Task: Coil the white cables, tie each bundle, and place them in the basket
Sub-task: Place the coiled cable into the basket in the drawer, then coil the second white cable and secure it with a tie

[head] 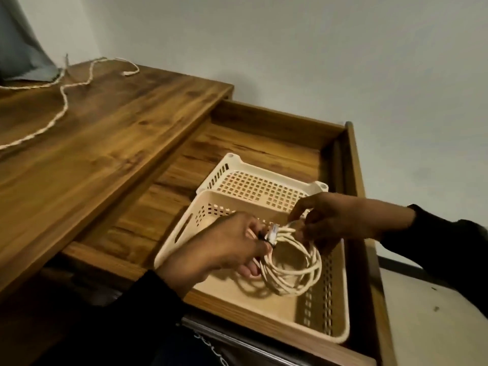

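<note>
Holding one coiled white cable bundle (290,262) over the cream perforated plastic basket (335,336), both hands grip it: left hand (224,247) at its connector end, right hand (335,220) pinching a strand. Another loose white cable (63,101) lies uncoiled on the wooden bench (105,143).

Glossy grained wood desk (105,143) and drawer (264,138) — cream perforated plastic basket (174,241) — smooth white cable (303,273).
</note>
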